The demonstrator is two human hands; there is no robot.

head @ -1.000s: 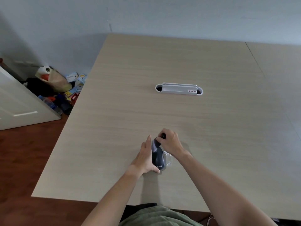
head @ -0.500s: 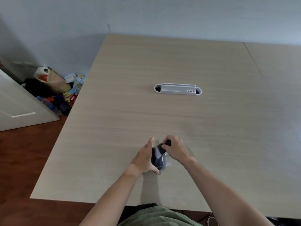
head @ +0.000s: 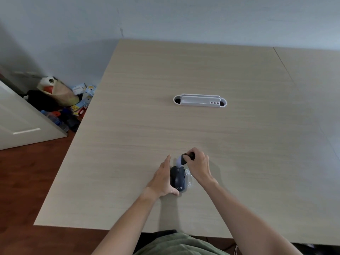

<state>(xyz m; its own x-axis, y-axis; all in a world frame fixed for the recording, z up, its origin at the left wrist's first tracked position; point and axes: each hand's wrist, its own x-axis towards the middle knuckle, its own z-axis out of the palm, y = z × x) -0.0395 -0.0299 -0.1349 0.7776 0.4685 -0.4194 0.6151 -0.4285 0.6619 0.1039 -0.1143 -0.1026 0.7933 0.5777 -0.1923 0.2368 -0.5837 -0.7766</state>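
Note:
A dark computer mouse (head: 178, 178) lies on the wooden table (head: 202, 129) near its front edge, with clear plastic wrap (head: 189, 179) bunched along its right side. My left hand (head: 161, 179) lies against the mouse's left side, fingers straight and thumb curled round its rear end. My right hand (head: 198, 163) grips a small dark object with a pale grey-blue end (head: 181, 160) just beyond the mouse's front. My fingers hide most of that object.
A white oblong desk organizer (head: 200, 100) stands mid-table, well beyond my hands. The table's left edge drops to a red-brown floor, where bags and boxes (head: 62, 100) are piled by the wall next to a white door (head: 22, 124).
My right hand has drawn back from the mouse's front, away from me, with the small dark object in it. More of the mouse's top shows. My left hand stays put.

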